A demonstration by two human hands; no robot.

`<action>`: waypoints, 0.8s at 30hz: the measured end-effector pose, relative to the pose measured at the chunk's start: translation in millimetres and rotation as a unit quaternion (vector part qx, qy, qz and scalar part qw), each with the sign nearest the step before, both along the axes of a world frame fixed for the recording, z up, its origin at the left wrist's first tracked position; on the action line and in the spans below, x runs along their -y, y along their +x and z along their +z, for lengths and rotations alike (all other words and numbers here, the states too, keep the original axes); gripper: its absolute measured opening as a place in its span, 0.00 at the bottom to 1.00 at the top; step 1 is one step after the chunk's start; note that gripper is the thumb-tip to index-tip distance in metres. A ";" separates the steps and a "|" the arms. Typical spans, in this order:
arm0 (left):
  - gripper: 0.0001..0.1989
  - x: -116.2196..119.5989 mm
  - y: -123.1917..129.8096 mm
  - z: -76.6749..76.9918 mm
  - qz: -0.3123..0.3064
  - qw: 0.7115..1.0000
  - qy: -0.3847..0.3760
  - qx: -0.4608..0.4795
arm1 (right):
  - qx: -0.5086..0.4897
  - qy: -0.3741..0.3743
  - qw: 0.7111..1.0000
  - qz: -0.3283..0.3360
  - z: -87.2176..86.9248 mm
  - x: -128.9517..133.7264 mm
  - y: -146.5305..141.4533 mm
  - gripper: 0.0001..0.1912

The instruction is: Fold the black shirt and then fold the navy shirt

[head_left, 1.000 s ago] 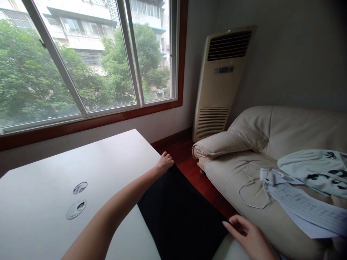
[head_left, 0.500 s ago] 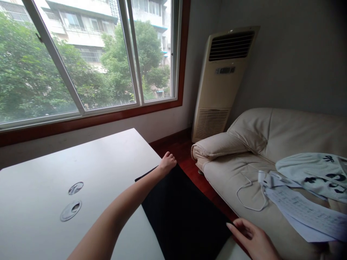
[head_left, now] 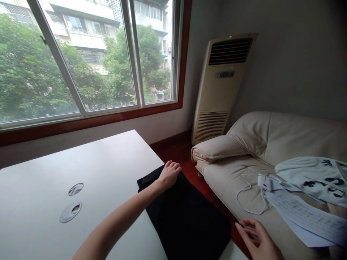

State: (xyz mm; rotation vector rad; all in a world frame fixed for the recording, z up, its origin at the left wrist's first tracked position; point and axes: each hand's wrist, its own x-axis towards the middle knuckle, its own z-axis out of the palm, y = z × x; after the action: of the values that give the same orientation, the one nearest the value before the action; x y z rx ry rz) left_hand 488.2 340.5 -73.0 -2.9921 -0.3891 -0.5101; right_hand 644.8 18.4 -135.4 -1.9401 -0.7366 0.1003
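Observation:
A black cloth (head_left: 189,216) lies along the right edge of the white table (head_left: 105,155), part of it reaching over that edge. At its far end my left hand (head_left: 170,174) has its fingers curled down over the cloth, closed on it. A strip of the cloth looks doubled over beside that wrist. My right hand (head_left: 258,238) is just off the near right corner of the cloth, a small gap between them. Its fingers are loosely bent and slightly apart, with nothing visible in them.
Two round fittings (head_left: 71,211) are set in the tabletop at left. Right of the table is a cream sofa (head_left: 222,173), bearing papers (head_left: 303,213), a white cable (head_left: 252,209) and a white patterned cloth (head_left: 311,173). A floor-standing air conditioner (head_left: 217,94) stands behind, by the window.
My left hand has come slightly nearer with the far end of the black cloth, which now shows a fold. My right hand has let go of the near corner and moved right.

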 end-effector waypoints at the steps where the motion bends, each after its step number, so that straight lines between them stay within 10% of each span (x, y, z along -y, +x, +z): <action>1: 0.13 6.1 -5.1 -1.4 -0.008 1.000 -0.022 0.006 | 0.029 -0.007 1.000 0.008 1.6 -1.0 -5.3 0.27; 7: 0.18 14.6 -26.6 -22.0 0.012 0.989 -0.149 -0.013 | 0.286 -0.037 0.949 0.123 22.6 -28.1 -72.2 0.24; 13: 0.24 13.6 -42.3 -27.7 -0.002 0.982 -0.188 0.016 | 0.444 -0.164 0.859 0.195 -5.0 -38.1 -108.0 0.31; 24: 0.29 30.5 -121.2 -27.7 0.017 0.977 -0.212 0.004 | 0.433 -0.214 0.857 0.178 -21.8 -27.7 -115.8 0.33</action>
State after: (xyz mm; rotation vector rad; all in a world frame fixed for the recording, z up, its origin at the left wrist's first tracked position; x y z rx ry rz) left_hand 367.0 310.0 -100.7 -3.3819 -0.6189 -0.4883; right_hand 529.0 46.2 -157.2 -2.2247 -1.7963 -0.4586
